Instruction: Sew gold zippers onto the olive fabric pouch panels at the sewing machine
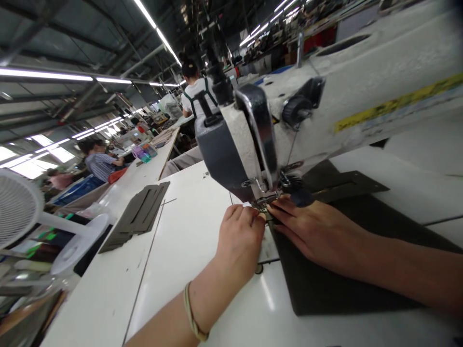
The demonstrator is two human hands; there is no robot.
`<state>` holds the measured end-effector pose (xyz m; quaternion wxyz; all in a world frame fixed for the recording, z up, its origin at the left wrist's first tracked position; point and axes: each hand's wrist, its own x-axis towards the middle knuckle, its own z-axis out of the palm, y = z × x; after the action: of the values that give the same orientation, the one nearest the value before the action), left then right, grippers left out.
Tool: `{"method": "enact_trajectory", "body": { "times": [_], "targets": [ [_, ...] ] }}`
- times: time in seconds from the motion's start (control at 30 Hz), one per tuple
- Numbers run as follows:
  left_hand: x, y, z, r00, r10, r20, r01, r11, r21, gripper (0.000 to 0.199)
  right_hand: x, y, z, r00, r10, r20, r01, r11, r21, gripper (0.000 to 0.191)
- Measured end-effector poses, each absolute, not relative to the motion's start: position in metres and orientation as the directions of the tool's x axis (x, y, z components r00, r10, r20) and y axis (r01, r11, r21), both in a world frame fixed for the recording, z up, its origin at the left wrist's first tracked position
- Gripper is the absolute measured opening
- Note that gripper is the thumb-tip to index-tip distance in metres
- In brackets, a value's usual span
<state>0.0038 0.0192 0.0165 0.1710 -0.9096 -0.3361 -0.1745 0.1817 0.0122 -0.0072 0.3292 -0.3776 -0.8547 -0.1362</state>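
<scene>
Dark olive panel [325, 289], flat (corner rounded); right fingers [289, 218] extended on it, left fingers [234, 213] curled closed, hold unclear

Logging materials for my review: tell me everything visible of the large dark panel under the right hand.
The large panel is dark, smooth and thin, perhaps leather-like. It lies flat on the white table, near corner rounded, left edge running towards the sewing machine. The right hand rests on it, hiding part.
</scene>
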Motion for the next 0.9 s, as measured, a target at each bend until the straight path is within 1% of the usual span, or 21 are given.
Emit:
{"method": "enact_trajectory", "body": {
  "times": [0.13, 0.3, 0.37, 0.6, 0.8, 0.9],
  "targets": [
    [0.0022, 0.0208, 0.0148, 0.701, 0.568, 0.431, 0.673, -0.727, -0.138, 0.013, 0.1832, 0.0145, -0.0070, -0.514, 0.563, 0.648, 0.727, 0.686, -0.020, 0.025],
    [0.0000, 0.0221, 0.0139, 0.699, 0.590, 0.405, 0.677, -0.729, -0.105, 0.012, 0.1836, 0.0165, -0.0082, -0.508, 0.587, 0.630, 0.707, 0.702, -0.084, 0.026],
    [-0.0008, 0.0225, 0.0134, 0.696, 0.596, 0.400, 0.678, -0.729, -0.094, 0.012, 0.1829, 0.0165, -0.0094, -0.508, 0.593, 0.625, 0.706, 0.702, -0.092, 0.025],
    [-0.0022, 0.0234, 0.0112, 0.690, 0.588, 0.422, 0.675, -0.733, -0.082, 0.010, 0.1830, 0.0174, -0.0116, -0.523, 0.568, 0.635, 0.693, 0.718, -0.071, 0.022],
    [-0.0024, 0.0228, 0.0107, 0.689, 0.576, 0.440, 0.669, -0.739, -0.080, 0.010, 0.1839, 0.0156, -0.0103, -0.537, 0.572, 0.620, 0.697, 0.715, -0.056, 0.027],
    [-0.0025, 0.0245, 0.0064, 0.672, 0.589, 0.449, 0.687, -0.722, -0.081, 0.009, 0.1817, 0.0151, -0.0095, -0.549, 0.597, 0.585, 0.710, 0.702, -0.051, 0.029]
  ]
}}
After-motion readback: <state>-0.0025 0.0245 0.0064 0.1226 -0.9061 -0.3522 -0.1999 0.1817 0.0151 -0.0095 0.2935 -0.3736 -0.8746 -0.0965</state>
